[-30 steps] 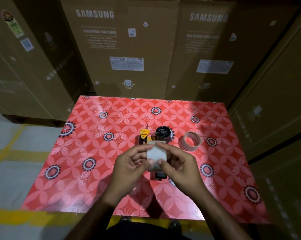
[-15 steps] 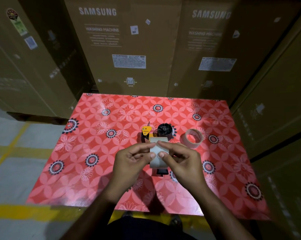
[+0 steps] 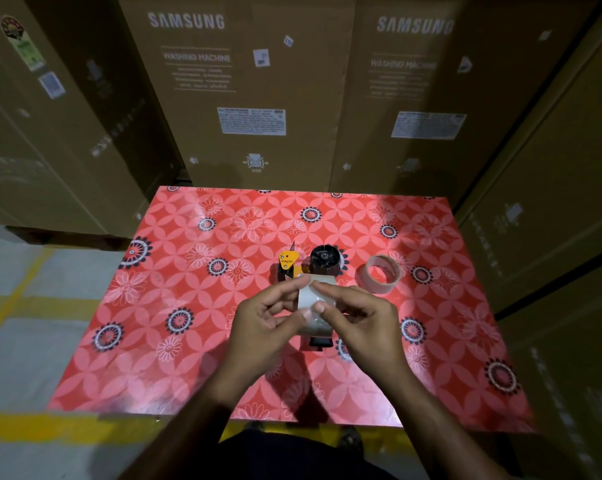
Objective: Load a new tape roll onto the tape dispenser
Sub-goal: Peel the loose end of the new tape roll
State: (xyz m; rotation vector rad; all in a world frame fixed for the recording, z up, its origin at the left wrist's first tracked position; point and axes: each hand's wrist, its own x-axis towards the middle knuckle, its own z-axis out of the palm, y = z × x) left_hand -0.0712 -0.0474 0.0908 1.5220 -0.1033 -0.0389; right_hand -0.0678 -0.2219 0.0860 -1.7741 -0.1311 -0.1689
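A clear tape roll is held above the table between both hands, its outer band facing me. My left hand grips its left side with thumb and fingers. My right hand grips the right side, thumb and forefinger pinched on the roll's face. Just behind the roll lies the tape dispenser, with a yellow blade guard and a black empty hub; its handle end pokes out below the roll. A nearly used-up tape roll lies flat to the dispenser's right.
The small table has a red flowered cover. Tall cardboard washing-machine boxes stand close behind it and along the right side. A grey floor with yellow lines lies to the left and front.
The view has tilted slightly, shifting the table in the frame. Both hands keep hold of the roll, and the fingers have shifted a little on its face.
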